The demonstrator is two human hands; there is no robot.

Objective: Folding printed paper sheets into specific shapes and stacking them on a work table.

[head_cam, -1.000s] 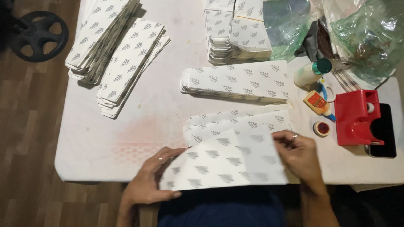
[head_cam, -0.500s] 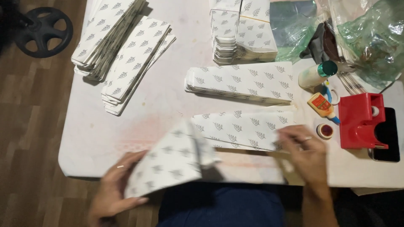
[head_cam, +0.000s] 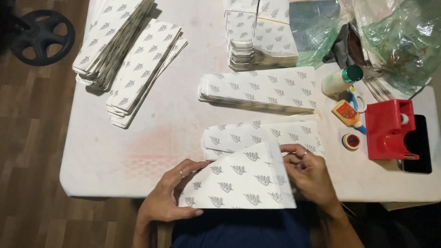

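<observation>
While both my hands grip it, the paper bag (head_cam: 239,183) sits at the 6 o'clock edge of the counter (head_cam: 151,142), hanging partly over my lap. Bag is white, flat, printed with rows of small grey leaf-like marks; wedge shape from this angle, narrow at top, wide at bottom, with a plain white folded strip running down its right side. My left hand (head_cam: 167,197) holds the bag's left corner at 8 o'clock, thumb on top, fingers curled under, ring on one finger. My right hand (head_cam: 312,177) pinches the folded strip at 3 o'clock of the bag, fingers bent onto the edge, ring visible.

Just behind the bag at 12 o'clock lies a flat pile of same bags (head_cam: 264,135), touching or overlapped by it. Further at 12 another stack (head_cam: 259,89). At 10 o'clock long stacks (head_cam: 133,55) fan out. At 1 o'clock a tall neat stack (head_cam: 262,34). At 2 o'clock: glue bottle (head_cam: 349,115), white bottle with green cap (head_cam: 342,80), small round tin (head_cam: 351,141), red tape dispenser (head_cam: 388,131), dark phone (head_cam: 420,147) beside it. Plastic wrap (head_cam: 404,36) at the far corner.
</observation>
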